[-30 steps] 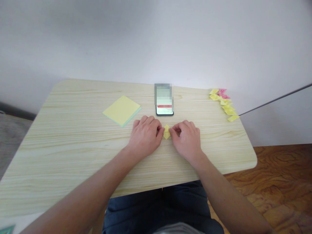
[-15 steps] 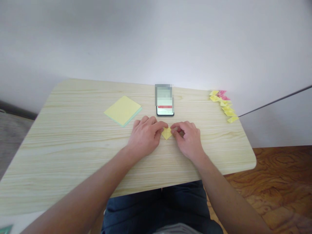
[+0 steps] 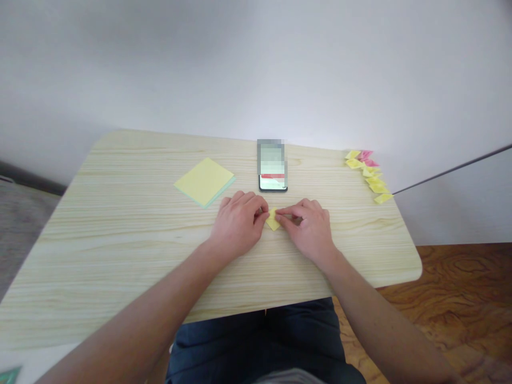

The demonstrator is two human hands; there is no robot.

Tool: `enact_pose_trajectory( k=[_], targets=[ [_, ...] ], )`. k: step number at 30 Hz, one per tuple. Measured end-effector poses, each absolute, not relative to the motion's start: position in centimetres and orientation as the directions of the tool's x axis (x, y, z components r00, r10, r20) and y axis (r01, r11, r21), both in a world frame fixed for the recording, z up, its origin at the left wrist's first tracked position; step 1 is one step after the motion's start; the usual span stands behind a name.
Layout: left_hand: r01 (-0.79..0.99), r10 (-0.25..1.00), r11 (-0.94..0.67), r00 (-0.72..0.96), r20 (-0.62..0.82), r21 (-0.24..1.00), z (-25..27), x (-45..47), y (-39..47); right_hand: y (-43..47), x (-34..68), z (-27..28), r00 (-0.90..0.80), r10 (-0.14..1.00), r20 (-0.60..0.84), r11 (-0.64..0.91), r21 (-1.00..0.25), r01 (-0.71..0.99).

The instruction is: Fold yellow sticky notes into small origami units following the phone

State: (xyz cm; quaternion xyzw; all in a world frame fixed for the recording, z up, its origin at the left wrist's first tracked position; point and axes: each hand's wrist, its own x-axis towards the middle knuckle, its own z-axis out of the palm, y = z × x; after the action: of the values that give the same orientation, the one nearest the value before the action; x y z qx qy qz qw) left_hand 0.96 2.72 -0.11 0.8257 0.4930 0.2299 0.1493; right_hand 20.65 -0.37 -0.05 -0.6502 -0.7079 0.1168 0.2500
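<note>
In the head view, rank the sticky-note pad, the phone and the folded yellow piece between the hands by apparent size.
1. Sticky-note pad, largest.
2. Phone, smaller; it lies slightly farther from the camera, but the gap looks real.
3. Folded piece, clearly smallest, partly covered by the left hand and right hand.

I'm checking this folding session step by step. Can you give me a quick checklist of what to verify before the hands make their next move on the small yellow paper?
1. Both hands on the piece: left hand and right hand pinch the small yellow paper from either side. Ok.
2. Paper supported: it seems to rest on the wooden table, though contact is partly hidden. Cannot tell.
3. Crease alignment: fingers cover the edges. Cannot tell.
4. Phone clear of the work: it lies just beyond the hands, apart from them. Ok.
5. Fresh sheets available: the pad of yellow notes sits to the left. Ok.
6. Finished folded pieces out of the way: at the far right corner. Ok.
</note>
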Motion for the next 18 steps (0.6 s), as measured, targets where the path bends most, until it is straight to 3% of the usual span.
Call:
enact_pose_trajectory(
  k=[9,18],
  targets=[
    [0.768,0.896,-0.443,0.394,0.204,0.462,0.3,0.6,2.7,-0.1,20.1,1.1,-0.016,0.992,0.126,0.075,-0.479,0.875],
    [0.760,0.906,-0.419,0.381,0.182,0.497,0.1,0.7,2.7,0.4,21.9,0.5,-0.136,0.986,0.093,0.164,-0.556,0.815]
  ],
)
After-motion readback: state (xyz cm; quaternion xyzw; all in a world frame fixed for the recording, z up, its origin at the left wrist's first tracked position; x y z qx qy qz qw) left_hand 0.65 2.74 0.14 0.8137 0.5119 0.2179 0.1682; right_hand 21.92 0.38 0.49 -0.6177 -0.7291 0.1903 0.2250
